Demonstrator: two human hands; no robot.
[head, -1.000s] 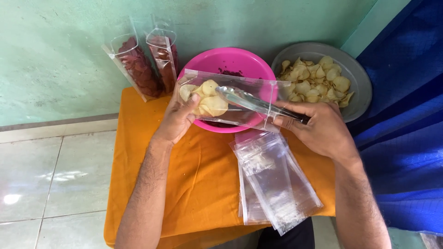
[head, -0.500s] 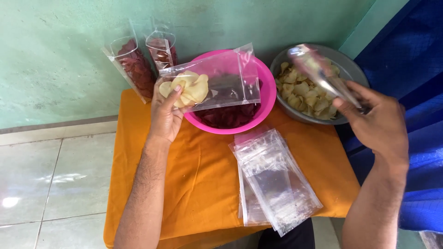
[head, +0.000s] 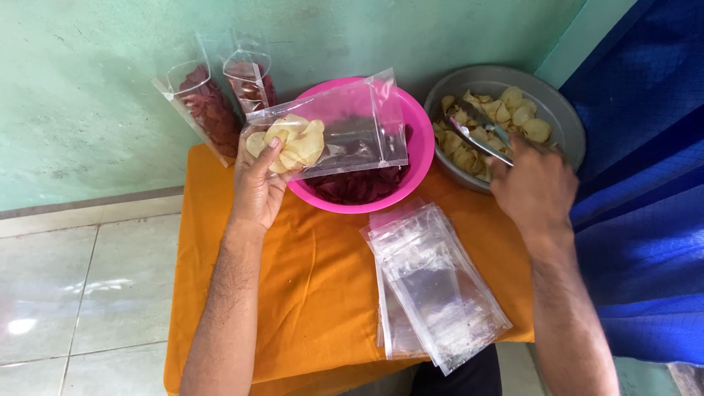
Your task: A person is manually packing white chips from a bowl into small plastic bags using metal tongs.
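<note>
Left hand [head: 258,183] clamps the half-filled bag [head: 326,136] over the pink bowl [head: 418,158], mouth pointing three o'clock toward the grey bowl [head: 565,121], where the right hand [head: 534,187] grips tongs [head: 480,130], tips parted among chips [head: 513,117].

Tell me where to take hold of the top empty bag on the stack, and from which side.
Pinch the top empty bag at its lower right corner, coming in from the right hand side. That corner fans out past the stack of bags beneath and overhangs the orange cloth, so the grip catches one layer alone.
</note>
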